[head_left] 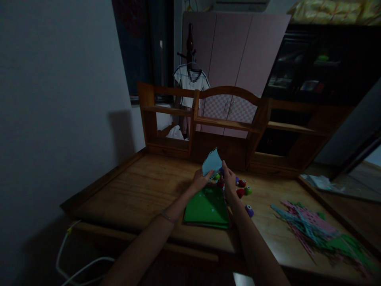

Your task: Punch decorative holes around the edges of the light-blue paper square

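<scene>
My left hand [200,180] pinches the lower edge of a light blue sheet of paper [212,162] with a scalloped top edge, held upright above the wooden desk [143,190]. My right hand [229,180] is closed beside it, on the paper's right edge and around a small coloured punch that I can barely make out. Below both hands lies a stack of green paper [206,208]. Several small craft punches, red [240,193], green [247,190] and purple [249,210], lie just right of my right hand.
A heap of pink, blue and green paper strips [312,228] lies at the desk's right. A wooden shelf hutch [226,123] stands at the back. A white cable [77,262] hangs off the desk's left front. A shirt [191,85] hangs behind.
</scene>
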`<state>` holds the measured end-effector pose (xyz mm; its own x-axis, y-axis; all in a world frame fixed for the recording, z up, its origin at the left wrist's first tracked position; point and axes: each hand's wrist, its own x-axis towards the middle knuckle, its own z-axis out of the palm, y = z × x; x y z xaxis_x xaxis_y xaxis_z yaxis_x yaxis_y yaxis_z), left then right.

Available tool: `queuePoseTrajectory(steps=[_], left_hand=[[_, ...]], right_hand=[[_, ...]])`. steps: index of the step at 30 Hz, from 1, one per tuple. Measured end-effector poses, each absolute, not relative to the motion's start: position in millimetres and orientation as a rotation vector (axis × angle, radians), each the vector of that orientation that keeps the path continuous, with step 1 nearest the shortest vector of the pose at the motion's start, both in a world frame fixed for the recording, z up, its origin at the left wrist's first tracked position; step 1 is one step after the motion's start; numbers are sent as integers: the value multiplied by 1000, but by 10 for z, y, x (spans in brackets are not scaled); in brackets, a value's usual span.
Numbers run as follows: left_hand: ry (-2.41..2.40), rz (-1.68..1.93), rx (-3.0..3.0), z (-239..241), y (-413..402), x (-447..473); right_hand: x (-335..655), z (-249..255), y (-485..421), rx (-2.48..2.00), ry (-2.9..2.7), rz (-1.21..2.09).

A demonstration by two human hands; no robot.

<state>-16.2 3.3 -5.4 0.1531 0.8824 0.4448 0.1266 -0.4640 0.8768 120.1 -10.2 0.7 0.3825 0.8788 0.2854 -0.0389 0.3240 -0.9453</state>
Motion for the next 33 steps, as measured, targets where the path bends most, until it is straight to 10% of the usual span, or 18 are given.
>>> queuePoseTrajectory(steps=[33], left_hand=[[996, 1362, 1735, -79, 64, -159]], right_hand=[[1215, 20, -120, -1128, -1056, 720]])
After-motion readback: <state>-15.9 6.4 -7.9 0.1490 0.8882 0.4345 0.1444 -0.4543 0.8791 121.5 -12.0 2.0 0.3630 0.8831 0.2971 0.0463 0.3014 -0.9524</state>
